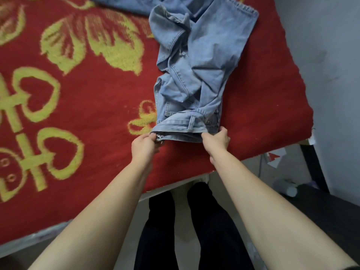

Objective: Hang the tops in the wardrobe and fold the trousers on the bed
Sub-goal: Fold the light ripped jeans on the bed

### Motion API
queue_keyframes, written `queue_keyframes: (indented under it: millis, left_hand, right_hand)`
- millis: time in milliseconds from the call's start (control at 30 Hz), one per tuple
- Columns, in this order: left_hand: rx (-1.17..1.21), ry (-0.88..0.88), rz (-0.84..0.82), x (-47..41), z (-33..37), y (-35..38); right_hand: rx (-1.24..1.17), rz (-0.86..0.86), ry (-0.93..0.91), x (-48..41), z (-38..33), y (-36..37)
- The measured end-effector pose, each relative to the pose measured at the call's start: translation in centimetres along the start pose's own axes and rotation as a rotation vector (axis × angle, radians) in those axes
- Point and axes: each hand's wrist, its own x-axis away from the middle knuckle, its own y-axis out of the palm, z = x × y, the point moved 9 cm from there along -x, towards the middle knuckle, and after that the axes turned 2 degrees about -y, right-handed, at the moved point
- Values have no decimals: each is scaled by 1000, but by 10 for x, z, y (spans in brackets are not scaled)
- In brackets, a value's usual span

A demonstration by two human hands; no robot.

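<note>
A pair of light blue jeans (196, 61) lies crumpled on the bed, its waistband toward me near the bed's front edge and its legs running away from me. My left hand (144, 146) pinches the left corner of the waistband. My right hand (217, 140) grips the right corner of the waistband, thumb on top. The bed is covered by a red blanket (93, 106) with yellow-green leaf and heart patterns.
More blue denim (124, 3) lies at the top edge of the blanket. The grey wall (331, 55) stands to the right of the bed. On the floor right of the bed corner are paper scraps (274, 155) and a small pale container (291, 190). My dark-trousered legs (194, 230) stand at the bed's edge.
</note>
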Motion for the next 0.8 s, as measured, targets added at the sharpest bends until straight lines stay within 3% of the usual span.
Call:
queue_keyframes:
  millis: [67, 133, 267, 367, 433, 633, 800]
  left_hand:
    - [185, -181, -6, 2, -24, -7]
    - [40, -179, 8, 2, -29, -19]
    - [-883, 282, 205, 13, 16, -33]
    - [-857, 678, 140, 41, 50, 12]
    - [-859, 772, 61, 52, 56, 46]
    - [-1311, 683, -38, 41, 28, 103]
    - [-1192, 585, 8, 28, 9, 70]
  right_hand:
    - [39, -27, -35, 8, 14, 5]
    - [18, -47, -73, 14, 21, 9]
    - [53, -213, -161, 22, 21, 16]
    - [189, -375, -192, 23, 25, 18]
    - [270, -391, -189, 19, 28, 10]
    - [150, -467, -90, 8, 34, 2]
    - [75, -491, -69, 14, 29, 0]
